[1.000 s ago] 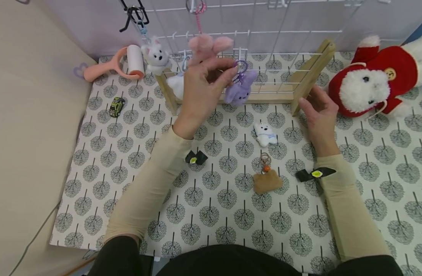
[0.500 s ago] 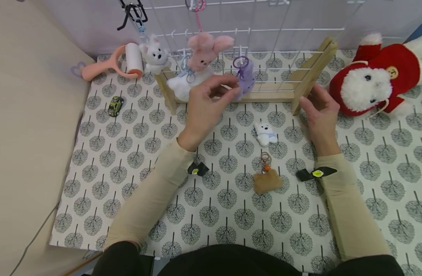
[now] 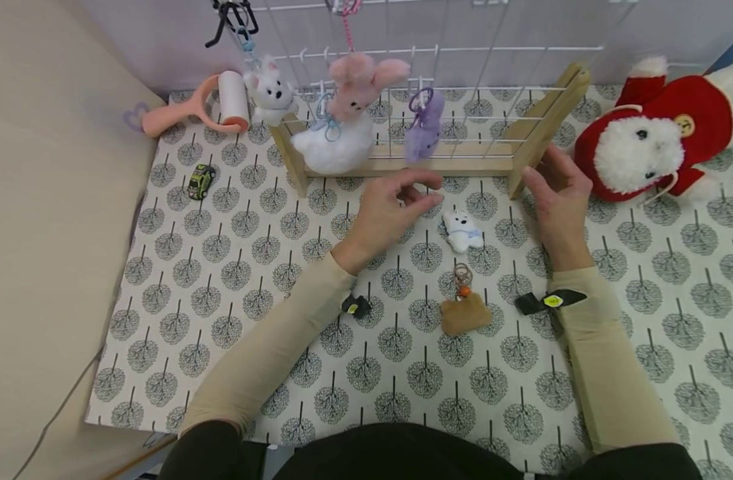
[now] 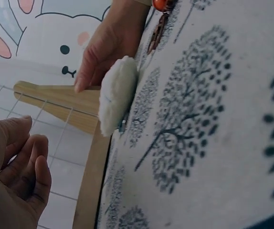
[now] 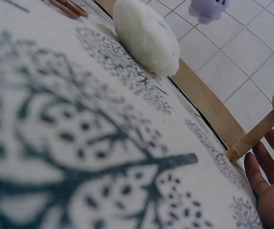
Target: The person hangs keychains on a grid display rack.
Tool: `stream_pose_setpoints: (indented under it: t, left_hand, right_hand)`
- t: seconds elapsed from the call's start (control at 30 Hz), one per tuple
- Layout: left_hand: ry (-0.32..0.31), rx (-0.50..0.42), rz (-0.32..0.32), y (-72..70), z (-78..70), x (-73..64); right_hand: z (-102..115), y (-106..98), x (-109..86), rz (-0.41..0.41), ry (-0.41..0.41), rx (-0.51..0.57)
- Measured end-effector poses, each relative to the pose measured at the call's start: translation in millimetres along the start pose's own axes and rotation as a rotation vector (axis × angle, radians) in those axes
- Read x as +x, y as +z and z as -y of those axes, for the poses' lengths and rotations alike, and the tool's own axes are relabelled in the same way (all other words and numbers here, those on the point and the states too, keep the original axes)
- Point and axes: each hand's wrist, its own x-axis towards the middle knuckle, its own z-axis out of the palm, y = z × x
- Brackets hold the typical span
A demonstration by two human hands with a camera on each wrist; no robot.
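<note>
In the head view my left hand (image 3: 393, 213) hovers over the cloth just in front of the rack. Its thumb and fingers are loosely bent, with nothing between them. A small white plush bear (image 3: 462, 232) with a blue bow lies right of its fingertips. Above the hand, a purple plush bunny (image 3: 423, 133) hangs by its purple ring from a hook on the wire rack. My right hand (image 3: 558, 210) grips the rack's wooden end post (image 3: 543, 137); in the right wrist view, its thumb and fingers (image 5: 258, 176) lie on opposite sides of the wood.
A tan plush keychain (image 3: 465, 315) lies nearer me. Pink bunny (image 3: 360, 87), white fluffy plush (image 3: 333, 147) and white plush dog (image 3: 272, 92) hang at left. A peach lint roller (image 3: 183, 113) and toy car (image 3: 201, 182) lie left; a red-clad doll (image 3: 654, 140) lies right.
My left hand has let go of the purple bunny, leaving it hanging on the rack, and has moved down and right towards the white bear. The right hand stays on the post.
</note>
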Motion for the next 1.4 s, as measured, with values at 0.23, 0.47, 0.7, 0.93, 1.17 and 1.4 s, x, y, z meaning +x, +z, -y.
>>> stream_pose_setpoints:
  t: [0.23, 0.47, 0.7, 0.93, 1.17, 1.4]
  left_hand:
    - [-0.052, 0.082, 0.066, 10.4, 13.5, -2.6]
    - [-0.064, 0.169, 0.12, 14.2, 21.5, -3.2]
    - [-0.083, 0.364, 0.215, 16.5, 28.3, -4.3]
    - [-0.074, 0.447, 0.257, 19.4, 30.8, -5.0]
    - [-0.055, 0.538, 0.273, 23.2, 32.0, -4.7]
    - [-0.053, 0.588, 0.268, 26.1, 28.5, -5.2]
  right_hand:
    - [0.0, -0.1, 0.1, 0.008, 0.0, -0.021]
    - [-1.4, -0.9, 0.3, 0.01, -0.003, -0.025]
    - [-0.8, -0.7, 0.9, 0.016, -0.004, -0.034]
    - [0.2, -0.2, 0.4, 0.005, 0.001, -0.012]
    - [0.8, 0.2, -0.1, -0.002, 0.007, -0.004]
    - [0.5, 0.0, 0.0, 0.002, 0.01, -0.002]
